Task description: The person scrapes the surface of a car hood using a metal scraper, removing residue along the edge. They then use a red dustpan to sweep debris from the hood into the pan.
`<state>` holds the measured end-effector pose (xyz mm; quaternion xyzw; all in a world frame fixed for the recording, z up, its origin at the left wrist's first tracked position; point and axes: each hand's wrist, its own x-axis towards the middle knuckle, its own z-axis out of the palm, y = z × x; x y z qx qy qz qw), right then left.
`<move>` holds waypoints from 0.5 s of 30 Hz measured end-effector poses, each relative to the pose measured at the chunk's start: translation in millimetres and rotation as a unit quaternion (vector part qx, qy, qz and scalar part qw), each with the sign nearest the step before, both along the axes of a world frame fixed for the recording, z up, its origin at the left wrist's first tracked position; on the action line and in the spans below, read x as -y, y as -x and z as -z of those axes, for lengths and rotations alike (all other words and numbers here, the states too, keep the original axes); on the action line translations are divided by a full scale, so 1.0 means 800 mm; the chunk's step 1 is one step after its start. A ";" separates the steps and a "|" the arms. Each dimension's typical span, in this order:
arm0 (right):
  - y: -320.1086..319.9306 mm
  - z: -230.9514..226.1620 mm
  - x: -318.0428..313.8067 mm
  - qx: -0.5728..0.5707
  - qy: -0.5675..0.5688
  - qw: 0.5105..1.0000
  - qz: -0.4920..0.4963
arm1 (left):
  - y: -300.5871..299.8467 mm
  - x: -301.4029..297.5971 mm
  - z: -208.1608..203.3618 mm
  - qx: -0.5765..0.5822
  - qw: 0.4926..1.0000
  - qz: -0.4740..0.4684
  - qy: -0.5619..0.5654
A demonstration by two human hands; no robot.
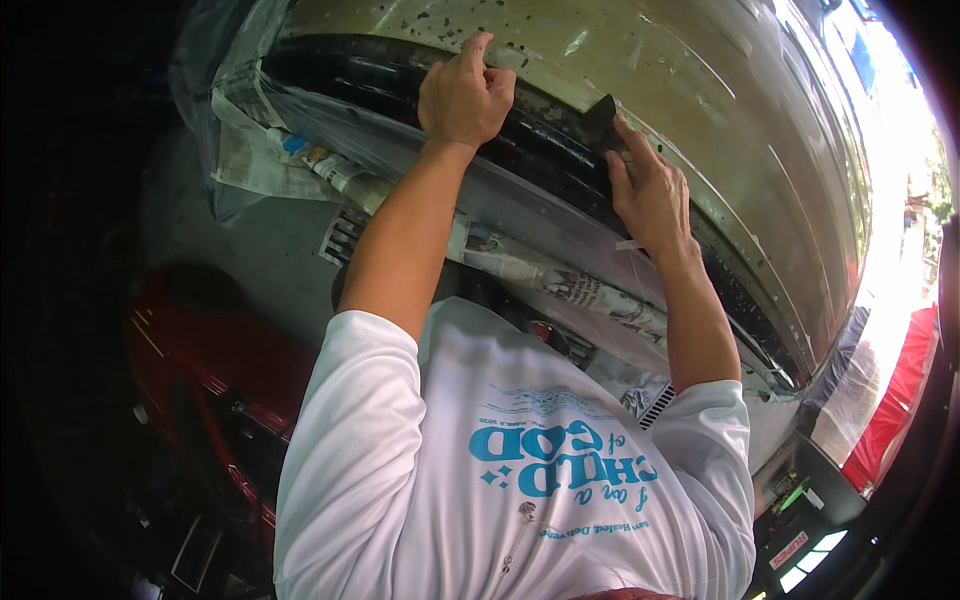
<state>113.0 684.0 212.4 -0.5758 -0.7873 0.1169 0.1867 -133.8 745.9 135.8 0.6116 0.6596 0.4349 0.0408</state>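
My left hand (467,100) rests at the upper edge of a long black strip (365,68). Its index finger stretches up to the gold-olive body panel (640,60); the other fingers curl, and nothing shows in them. To the right, my right hand (650,195) pinches a small dark flat piece (600,117) at the seam between strip and panel. Part of that piece is hidden by the fingers, and its exact kind is unclear. Dark flecks (450,30) dot the panel around the left fingertip.
Clear plastic sheeting (375,125) and rolled newspaper (560,280) run below the strip. A red car (215,350) stands on the floor at left. Red and white cloth (895,395) hangs at right, above a dark surface with small items. Floor grates (343,235) lie underneath.
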 end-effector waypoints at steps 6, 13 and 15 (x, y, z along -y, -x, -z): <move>0.007 0.006 0.002 0.020 0.012 1.000 0.016 | -0.002 0.001 0.000 0.013 1.000 -0.008 0.011; 0.007 -0.008 -0.015 0.024 0.051 0.998 -0.002 | -0.003 -0.002 0.000 0.004 1.000 -0.004 0.030; 0.004 -0.011 -0.020 0.002 0.038 0.999 -0.024 | -0.003 -0.002 -0.003 -0.005 0.999 -0.006 0.037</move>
